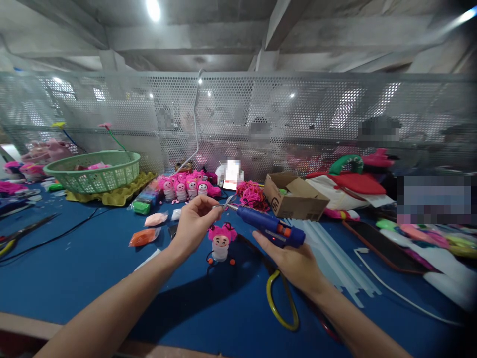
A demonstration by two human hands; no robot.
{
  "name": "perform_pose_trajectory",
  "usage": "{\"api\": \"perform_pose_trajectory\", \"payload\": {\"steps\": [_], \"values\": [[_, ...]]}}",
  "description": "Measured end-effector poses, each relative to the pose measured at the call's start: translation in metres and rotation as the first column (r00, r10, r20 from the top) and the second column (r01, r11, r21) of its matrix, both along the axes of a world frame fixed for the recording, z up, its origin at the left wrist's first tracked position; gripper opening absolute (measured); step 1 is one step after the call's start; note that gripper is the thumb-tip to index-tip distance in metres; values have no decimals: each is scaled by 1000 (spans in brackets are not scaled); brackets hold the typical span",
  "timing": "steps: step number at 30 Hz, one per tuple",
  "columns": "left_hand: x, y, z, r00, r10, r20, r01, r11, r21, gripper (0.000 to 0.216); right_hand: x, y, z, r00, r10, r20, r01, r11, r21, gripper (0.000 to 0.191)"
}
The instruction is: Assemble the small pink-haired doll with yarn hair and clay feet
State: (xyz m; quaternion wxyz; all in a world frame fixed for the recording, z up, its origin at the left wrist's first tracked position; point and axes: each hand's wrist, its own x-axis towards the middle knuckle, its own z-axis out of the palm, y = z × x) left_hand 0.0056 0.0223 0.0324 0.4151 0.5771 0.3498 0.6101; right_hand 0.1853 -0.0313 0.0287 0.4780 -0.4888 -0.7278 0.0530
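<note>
A blue glue gun (pixel 272 226) is gripped in my right hand (pixel 298 261), its metal nozzle pointing up and left. My left hand (pixel 197 219) is closed in a pinch right at the nozzle tip. A small, pale, shiny piece (pixel 228 200) shows by those fingertips, too small to name. Below both hands, a little doll (pixel 220 243) with pink hair, a drawn face and a white body stands on the blue table, touched by neither hand. Yellow-handled scissors (pixel 274 298) lie under my right hand, partly hidden.
Clear glue sticks (pixel 328 253) lie to the right, beside a phone (pixel 383 246) and a white cable (pixel 395 293). Behind are a cardboard box (pixel 298 201), pink yarn (pixel 251 195) and several similar dolls (pixel 186 186). A green basket (pixel 93 174) sits left; orange clay packet (pixel 143 237) nearer.
</note>
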Motion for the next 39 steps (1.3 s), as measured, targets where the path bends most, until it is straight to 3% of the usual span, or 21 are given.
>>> {"api": "perform_pose_trajectory", "payload": {"steps": [7, 13, 20, 24, 28, 35, 39], "values": [[0, 1, 1, 1000, -8, 6, 8, 1000, -14, 14, 11, 6, -13, 996, -15, 88, 13, 1000, 21, 23], [0, 0, 2, 1000, -8, 8, 8, 1000, -19, 14, 5, 3, -5, 999, -7, -51, 5, 999, -40, 22], [-1, 0, 3, 1000, 0, 6, 0, 999, -34, 14, 9, 7, -11, 984, -21, -177, -8, 988, -157, 26], [-1, 3, 2, 998, -27, 62, 32, 996, -85, 15, 9, 9, -9, 909, 74, -410, -223, 918, -329, 31], [1, 5, 1, 988, -63, 143, 83, 987, -138, 15, 9, 10, -5, 760, 160, -631, -466, 810, -356, 32], [1, 3, 2, 970, -139, 198, 171, 973, -157, 16, 9, 12, -9, 731, 134, -669, -487, 790, -373, 28], [-2, 8, 2, 935, -157, 318, 216, 963, -161, 19, 12, 15, -10, 677, 115, -727, -521, 773, -362, 26]]}}
